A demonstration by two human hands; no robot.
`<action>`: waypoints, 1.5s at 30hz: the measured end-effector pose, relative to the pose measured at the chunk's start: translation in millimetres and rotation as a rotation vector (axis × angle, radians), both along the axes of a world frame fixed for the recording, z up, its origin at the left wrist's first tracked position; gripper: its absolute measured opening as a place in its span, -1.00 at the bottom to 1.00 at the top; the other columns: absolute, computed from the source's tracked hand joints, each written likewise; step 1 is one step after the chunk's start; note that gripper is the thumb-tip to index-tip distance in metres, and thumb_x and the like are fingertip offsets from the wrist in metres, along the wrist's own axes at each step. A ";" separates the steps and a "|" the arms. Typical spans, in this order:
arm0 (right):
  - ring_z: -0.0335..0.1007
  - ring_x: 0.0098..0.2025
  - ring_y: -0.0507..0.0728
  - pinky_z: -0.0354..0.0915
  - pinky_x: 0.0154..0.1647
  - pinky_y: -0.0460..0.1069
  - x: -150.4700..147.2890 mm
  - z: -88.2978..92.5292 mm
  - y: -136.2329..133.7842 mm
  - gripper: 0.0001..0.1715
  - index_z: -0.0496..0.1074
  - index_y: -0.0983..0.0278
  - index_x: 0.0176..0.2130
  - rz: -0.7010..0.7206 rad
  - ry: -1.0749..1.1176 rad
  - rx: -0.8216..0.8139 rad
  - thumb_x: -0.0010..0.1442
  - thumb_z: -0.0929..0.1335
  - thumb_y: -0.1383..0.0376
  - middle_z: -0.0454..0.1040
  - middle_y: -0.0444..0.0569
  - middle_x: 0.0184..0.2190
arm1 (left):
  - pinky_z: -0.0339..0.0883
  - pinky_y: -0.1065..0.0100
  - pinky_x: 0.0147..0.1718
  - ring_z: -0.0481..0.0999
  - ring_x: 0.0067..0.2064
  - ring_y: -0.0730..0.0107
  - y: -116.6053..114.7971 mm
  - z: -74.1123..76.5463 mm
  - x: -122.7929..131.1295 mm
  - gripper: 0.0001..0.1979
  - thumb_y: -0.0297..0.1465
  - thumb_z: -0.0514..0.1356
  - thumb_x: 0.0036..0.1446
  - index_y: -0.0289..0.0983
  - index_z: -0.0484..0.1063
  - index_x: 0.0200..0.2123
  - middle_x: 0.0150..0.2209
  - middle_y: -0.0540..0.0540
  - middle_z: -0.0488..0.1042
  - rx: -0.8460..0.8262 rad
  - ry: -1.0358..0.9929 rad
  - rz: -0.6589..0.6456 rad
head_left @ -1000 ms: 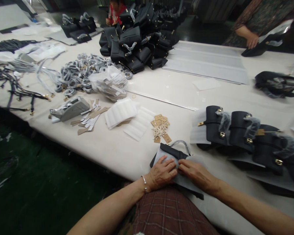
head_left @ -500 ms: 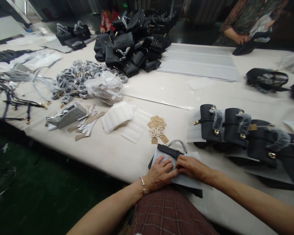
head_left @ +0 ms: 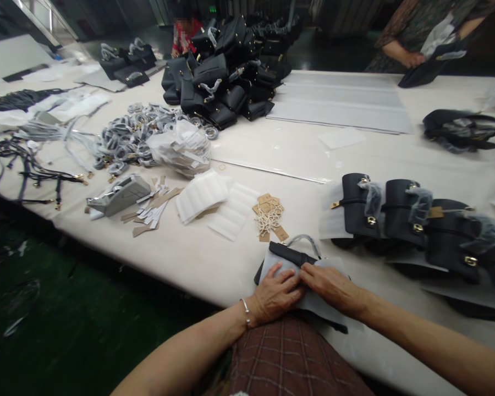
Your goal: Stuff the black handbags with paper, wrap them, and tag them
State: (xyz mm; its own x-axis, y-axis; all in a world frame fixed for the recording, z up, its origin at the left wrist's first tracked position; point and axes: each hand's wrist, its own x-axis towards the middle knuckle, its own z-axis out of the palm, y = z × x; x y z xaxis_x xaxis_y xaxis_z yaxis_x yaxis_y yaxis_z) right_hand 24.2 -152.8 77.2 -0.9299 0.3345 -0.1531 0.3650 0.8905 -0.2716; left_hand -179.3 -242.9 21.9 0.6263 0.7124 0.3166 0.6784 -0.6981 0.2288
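A black handbag [head_left: 287, 252] lies at the table's near edge, against my lap, with a wrapped carry handle [head_left: 307, 237] arching up at its far side. A thin whitish sheet [head_left: 268, 267] covers part of the bag. My left hand [head_left: 277, 294] rests flat on this sheet, fingers spread. Beside it, my right hand [head_left: 325, 283] has its fingers bent and closed at the bag's dark strap; the fingertips are partly hidden. Just beyond the bag sit brown tags with white strings [head_left: 269, 214].
Several black handbags [head_left: 361, 206] stand in a row on the right. White foam sheets [head_left: 204, 195], paper strips [head_left: 152, 212], a tape dispenser [head_left: 121, 195] and wrapped straps [head_left: 126, 135] lie leftward. A bag heap [head_left: 218, 77] is farther back. A co-worker's hand [head_left: 412, 59] holds another bag.
The view has shifted slightly, so the table's contents appear a little farther right. My hands keep almost the same place on the handbag. The co-worker's bag has tilted a little.
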 end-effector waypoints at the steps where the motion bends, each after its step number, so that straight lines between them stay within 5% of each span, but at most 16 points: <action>1: 0.35 -0.41 0.05 0.14 -0.45 -0.06 2.9 -1.1 0.5 -0.74 0.37 0.30 -0.26 -0.004 0.030 -0.035 0.24 0.18 0.55 0.41 -0.03 -0.34 | -0.05 -0.06 0.27 0.25 0.21 0.22 -0.5 0.2 0.5 -0.74 -0.33 0.04 0.35 -0.20 0.38 0.03 0.09 -0.11 0.41 0.006 0.004 0.003; 6: 0.38 -0.31 0.06 0.21 -0.36 -0.06 14.6 -9.9 5.1 -0.72 0.40 0.28 -0.17 0.016 0.131 -0.100 0.30 0.17 0.48 0.43 -0.04 -0.32 | -0.05 -0.06 0.27 0.26 0.20 0.23 -2.0 -2.3 3.0 -0.72 -0.37 -0.01 0.37 -0.21 0.37 0.06 0.13 -0.11 0.39 0.049 0.016 0.011; 13: 0.27 -0.42 0.08 0.14 -0.41 -0.03 8.4 -18.2 -2.2 -0.73 0.35 0.29 -0.32 0.028 0.131 0.060 0.27 0.16 0.53 0.40 -0.03 -0.40 | 0.00 -0.07 0.25 0.26 0.21 0.25 -1.7 1.9 3.1 -0.73 -0.40 0.00 0.36 -0.22 0.37 0.06 0.13 -0.11 0.39 0.040 0.046 -0.002; 24: 0.40 -0.26 0.12 0.33 -0.20 0.02 19.9 -36.4 -28.1 -0.80 0.39 0.26 -0.20 -0.519 0.250 -0.185 0.34 0.19 0.37 0.44 -0.01 -0.31 | 0.10 -0.08 0.18 0.26 0.22 0.12 1.4 16.0 9.2 -0.72 -0.34 0.02 0.35 -0.22 0.35 0.07 0.30 -0.16 0.16 -0.010 0.181 0.011; 31: 0.37 -0.08 0.20 0.30 -0.09 0.07 19.0 -17.3 -10.4 -0.70 0.39 0.23 0.00 -0.578 0.225 0.067 0.33 0.19 0.32 0.44 0.07 -0.08 | 0.06 0.02 0.20 0.20 0.26 0.18 8.7 28.8 6.0 -0.62 -0.29 0.07 0.29 -0.20 0.27 0.15 0.29 -0.10 0.21 -0.272 0.124 0.023; 34: 0.36 -0.10 0.25 0.27 -0.10 0.13 19.7 -9.6 4.9 -0.74 0.44 0.22 -0.08 -0.664 0.166 0.110 0.28 0.28 0.21 0.48 0.06 -0.15 | 0.00 0.05 0.24 0.16 0.29 0.22 10.4 28.1 0.1 -0.53 -0.25 0.12 0.25 -0.17 0.22 0.20 0.31 -0.07 0.17 -0.338 0.083 -0.010; 38: 0.39 -0.30 0.17 0.25 -0.26 0.05 22.7 -4.1 10.2 -0.77 0.42 0.19 -0.37 -0.776 0.095 -0.073 0.22 0.33 0.11 0.48 -0.07 -0.40 | -0.02 0.06 0.24 0.17 0.28 0.21 10.1 27.0 -5.7 -0.39 -0.21 0.12 0.24 -0.24 0.08 0.30 0.34 -0.15 0.12 -0.306 0.088 -0.034; 45: 0.46 -0.45 0.10 0.25 -0.45 -0.05 44.6 -12.5 -27.4 -0.80 0.38 0.12 -0.36 -0.965 0.082 -0.369 0.23 0.30 0.10 0.51 -0.19 -0.47 | -0.07 0.07 0.25 0.17 0.27 0.21 10.4 27.7 -6.2 -0.45 -0.27 0.01 0.30 -0.25 0.07 0.32 0.37 -0.12 0.03 -0.222 0.116 -0.047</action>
State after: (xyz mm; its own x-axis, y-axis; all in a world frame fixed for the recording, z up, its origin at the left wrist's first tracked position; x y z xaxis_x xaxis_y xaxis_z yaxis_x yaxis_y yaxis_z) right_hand 68.8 -180.2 64.8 -0.3038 0.8879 -0.3455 0.8473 0.0859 -0.5241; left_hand -185.5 -232.5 49.6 0.6832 0.7258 0.0800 0.6771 -0.6708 0.3027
